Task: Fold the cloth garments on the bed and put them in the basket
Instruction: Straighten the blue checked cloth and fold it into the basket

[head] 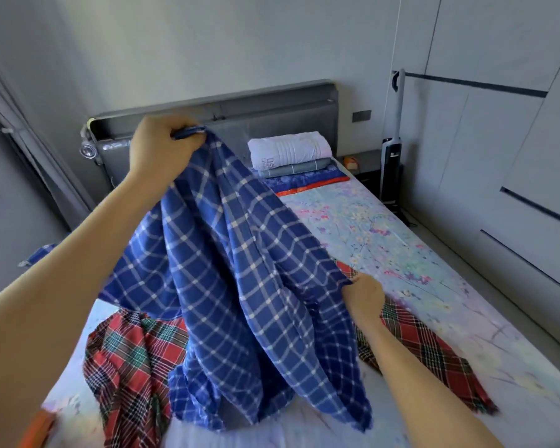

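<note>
A blue checked cloth (236, 286) hangs in the air over the bed (401, 253). My left hand (160, 150) grips its top corner, raised high near the headboard. Lower and to the right, my right hand (364, 294) pinches the cloth's right edge. The cloth's lower hem drags on the bed near the front. Under it lies a red tartan cloth (130, 367), spread out and showing on both sides of the blue one. An orange object (38, 428), blurred, shows at the bottom left corner; I cannot tell whether it is the basket.
Folded pillows and blankets (291, 153) are stacked at the head of the bed by the grey headboard (272, 108). An upright vacuum cleaner (392, 156) leans at the wall right of the bed. Wardrobe doors (498, 156) line the right side, a curtain (29, 150) the left.
</note>
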A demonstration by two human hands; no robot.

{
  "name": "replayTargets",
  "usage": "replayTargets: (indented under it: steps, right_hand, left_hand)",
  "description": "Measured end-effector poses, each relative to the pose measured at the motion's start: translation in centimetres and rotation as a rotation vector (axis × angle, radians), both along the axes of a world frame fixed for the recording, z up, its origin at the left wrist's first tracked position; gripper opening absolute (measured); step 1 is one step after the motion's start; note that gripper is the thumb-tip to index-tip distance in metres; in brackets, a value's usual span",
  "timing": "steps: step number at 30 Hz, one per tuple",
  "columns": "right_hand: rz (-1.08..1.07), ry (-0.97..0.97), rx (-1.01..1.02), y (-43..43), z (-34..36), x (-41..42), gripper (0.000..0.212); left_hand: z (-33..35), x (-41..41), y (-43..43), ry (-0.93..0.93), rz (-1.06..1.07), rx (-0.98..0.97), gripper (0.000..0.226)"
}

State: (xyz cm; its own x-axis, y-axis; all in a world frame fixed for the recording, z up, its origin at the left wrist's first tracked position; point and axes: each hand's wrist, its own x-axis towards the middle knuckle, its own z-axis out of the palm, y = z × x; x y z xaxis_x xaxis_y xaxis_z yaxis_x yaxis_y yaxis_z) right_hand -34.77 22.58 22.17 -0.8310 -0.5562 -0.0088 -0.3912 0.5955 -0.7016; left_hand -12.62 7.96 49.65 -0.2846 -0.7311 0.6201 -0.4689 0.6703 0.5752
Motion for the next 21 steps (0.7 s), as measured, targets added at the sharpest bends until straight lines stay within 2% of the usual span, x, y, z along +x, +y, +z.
replayTargets:
  steps: [3, 6, 9, 10, 12, 14, 16, 17, 19, 21]
  right_hand:
    - [-0.023, 0.006, 0.016, 1.7, -0.7, -1.9, 0.028]
    - [-0.001, -0.054, -0.083, 1.6, 0.0, -2.6, 0.041]
    - [0.185, -0.16, -0.189, 2.2, 1.5, -2.0, 0.038]
    - [0.302, -0.134, -0.197, 2.7, 1.8, -1.6, 0.035]
    - [0.523, 0.027, -0.275, 3.8, 2.1, -0.4, 0.025]
    - [0.688, 0.21, -0.381, 4.5, 2.9, 1.1, 0.006]
    - [0.823, 0.357, -0.373, 4.7, 3.6, 1.9, 0.018]
    - [0.878, 0.529, -0.362, 4.7, 3.8, 2.3, 0.018]
    - [0.964, 0.631, -0.277, 4.2, 3.8, 3.4, 0.029]
    - [1.068, 0.616, -0.289, 3.2, 2.8, 4.8, 0.037]
  left_hand:
    - [-2.6, 1.7, -1.9, 0.029, 0.069, 0.071, 0.01]
    - [-4.2, 3.1, -3.7, 0.106, 0.146, 0.129, 0.013]
    - [-4.2, 4.0, -5.2, 0.203, 0.237, 0.201, 0.018]
    - [-4.1, 4.4, -5.7, 0.222, 0.258, 0.216, 0.021]
    - [-3.9, 5.1, -6.4, 0.232, 0.298, 0.233, 0.024]
    - [-3.3, 5.8, -6.8, 0.249, 0.331, 0.236, 0.021]
    - [-2.6, 6.1, -6.9, 0.266, 0.334, 0.235, 0.015]
    - [-2.1, 6.2, -6.8, 0.268, 0.338, 0.237, 0.01]
    - [-1.1, 6.5, -6.8, 0.268, 0.332, 0.224, 0.016]
    - [0.1, 6.6, -6.6, 0.272, 0.325, 0.198, 0.017]
